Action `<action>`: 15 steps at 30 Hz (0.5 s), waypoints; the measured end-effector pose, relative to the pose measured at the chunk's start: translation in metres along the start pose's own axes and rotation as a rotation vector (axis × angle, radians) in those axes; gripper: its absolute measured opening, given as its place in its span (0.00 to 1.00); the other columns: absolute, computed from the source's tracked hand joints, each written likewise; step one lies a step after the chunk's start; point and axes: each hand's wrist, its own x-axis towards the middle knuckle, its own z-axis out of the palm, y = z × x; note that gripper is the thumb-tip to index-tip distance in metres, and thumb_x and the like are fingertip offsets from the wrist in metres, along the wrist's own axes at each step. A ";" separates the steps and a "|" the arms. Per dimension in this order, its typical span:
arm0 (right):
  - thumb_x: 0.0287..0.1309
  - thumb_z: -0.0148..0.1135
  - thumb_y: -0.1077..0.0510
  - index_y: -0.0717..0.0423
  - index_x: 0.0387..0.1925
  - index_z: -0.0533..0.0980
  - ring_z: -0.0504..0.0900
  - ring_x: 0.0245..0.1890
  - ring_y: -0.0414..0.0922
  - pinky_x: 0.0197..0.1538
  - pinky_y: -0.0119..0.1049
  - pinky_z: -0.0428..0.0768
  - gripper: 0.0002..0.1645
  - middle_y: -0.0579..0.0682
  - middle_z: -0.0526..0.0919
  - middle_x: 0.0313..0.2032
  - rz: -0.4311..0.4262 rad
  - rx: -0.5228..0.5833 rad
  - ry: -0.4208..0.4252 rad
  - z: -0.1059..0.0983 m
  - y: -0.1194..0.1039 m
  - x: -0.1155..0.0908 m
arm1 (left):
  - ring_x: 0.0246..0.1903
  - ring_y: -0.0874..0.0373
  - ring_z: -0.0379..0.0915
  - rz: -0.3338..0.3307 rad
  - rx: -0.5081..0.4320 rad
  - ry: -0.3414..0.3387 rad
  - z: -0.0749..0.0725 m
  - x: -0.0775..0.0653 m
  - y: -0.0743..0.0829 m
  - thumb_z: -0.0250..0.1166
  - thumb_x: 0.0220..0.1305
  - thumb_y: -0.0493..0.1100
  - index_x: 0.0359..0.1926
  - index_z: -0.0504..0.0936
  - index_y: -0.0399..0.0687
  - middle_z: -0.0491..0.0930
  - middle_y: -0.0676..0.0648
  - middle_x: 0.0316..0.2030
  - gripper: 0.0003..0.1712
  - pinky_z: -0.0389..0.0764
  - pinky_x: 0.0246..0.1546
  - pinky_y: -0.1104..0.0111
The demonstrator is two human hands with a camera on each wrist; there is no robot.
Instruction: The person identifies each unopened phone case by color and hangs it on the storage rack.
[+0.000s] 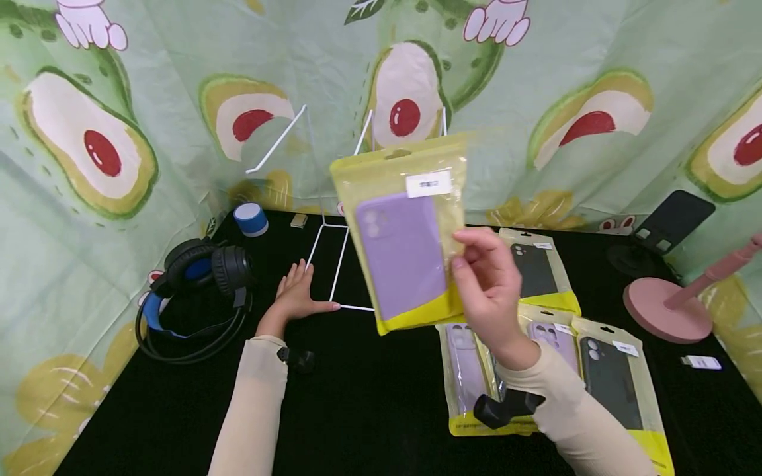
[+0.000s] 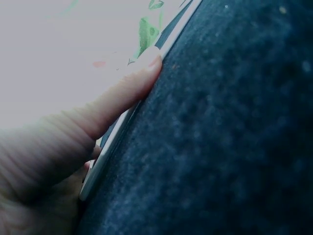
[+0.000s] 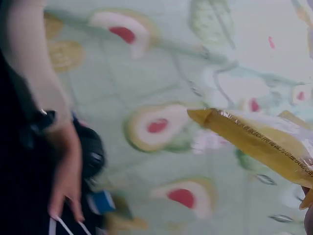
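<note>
My right hand (image 1: 494,284) pinches the right edge of a yellow-edged clear pouch holding a purple phone case (image 1: 399,254), between thumb and fingers. The pouch hangs upright and slightly tilted in front of a white wire display rack (image 1: 340,264), hiding part of it. A white label sticks to its top right, and a hang hole shows near the top edge. In the right wrist view the pouch's yellow bottom (image 3: 259,142) juts in from the right. My left hand (image 1: 296,297) rests with fingers extended on the rack's base; in the left wrist view its thumb (image 2: 129,88) lies along the white bar.
Several pouched phone cases (image 1: 613,383) lie at the right. Beyond them stand a pink stand (image 1: 667,311), a phone on a holder (image 1: 673,221) and a small white stick (image 1: 701,362). Headphones (image 1: 202,271) and a blue-and-white round object (image 1: 251,219) sit at left, before a curtain (image 1: 178,39).
</note>
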 end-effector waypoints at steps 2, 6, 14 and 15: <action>0.52 0.46 0.79 0.70 0.45 0.73 0.67 0.25 0.40 0.29 0.26 0.69 0.18 0.50 0.74 0.42 0.013 0.012 -0.073 0.013 0.009 -0.004 | 0.72 0.41 0.22 0.017 -0.008 -0.003 0.000 -0.001 0.001 0.69 0.46 0.68 0.73 0.41 0.36 0.31 0.36 0.73 0.69 0.31 0.68 0.46; 0.54 0.45 0.81 0.79 0.45 0.67 0.64 0.24 0.40 0.28 0.27 0.67 0.15 0.53 0.72 0.41 0.048 0.009 -0.176 0.027 0.029 -0.010 | 0.72 0.41 0.22 0.032 -0.021 -0.009 0.001 -0.001 0.002 0.69 0.46 0.68 0.73 0.41 0.36 0.31 0.37 0.73 0.68 0.31 0.68 0.46; 0.55 0.45 0.80 0.75 0.47 0.68 0.66 0.24 0.40 0.27 0.27 0.68 0.17 0.62 0.70 0.39 0.158 -0.061 -0.178 0.026 0.058 -0.014 | 0.71 0.41 0.21 0.016 -0.009 -0.012 -0.001 0.000 -0.001 0.68 0.46 0.69 0.73 0.40 0.36 0.29 0.36 0.73 0.69 0.31 0.68 0.46; 0.55 0.45 0.80 0.75 0.47 0.68 0.66 0.24 0.40 0.28 0.27 0.68 0.17 0.62 0.71 0.39 0.179 -0.071 -0.171 0.025 0.061 -0.013 | 0.71 0.41 0.21 0.013 -0.006 -0.011 -0.001 0.000 -0.002 0.68 0.46 0.69 0.73 0.40 0.35 0.29 0.36 0.73 0.70 0.30 0.68 0.46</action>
